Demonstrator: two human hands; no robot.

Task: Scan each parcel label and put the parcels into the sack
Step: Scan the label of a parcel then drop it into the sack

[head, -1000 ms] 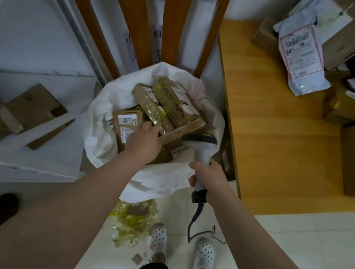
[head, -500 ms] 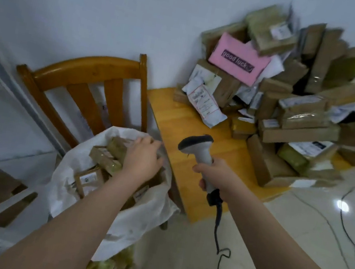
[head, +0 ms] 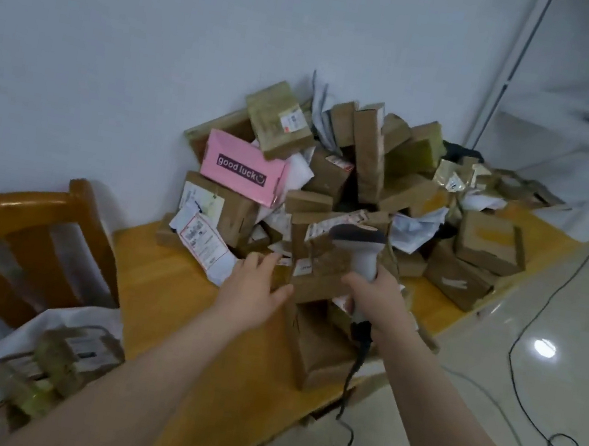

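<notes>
Two uncovered arms, seen from above and behind the wrists; left forearm bare along its whole visible length, down to the bottom edge of the view, broad near the camera and narrowing toward the wrist; right forearm likewise bare from wrist to frame edge, same tapering shape; left hand bare, knuckles and thumb plain; right hand bare as well; nails and finer detail too blurred to tell.

Kinda dim, flat indoor light, one glare spot on the glossy pale tiled floor, soft motion blur everywhere, edges bend fisheye-style.
</notes>
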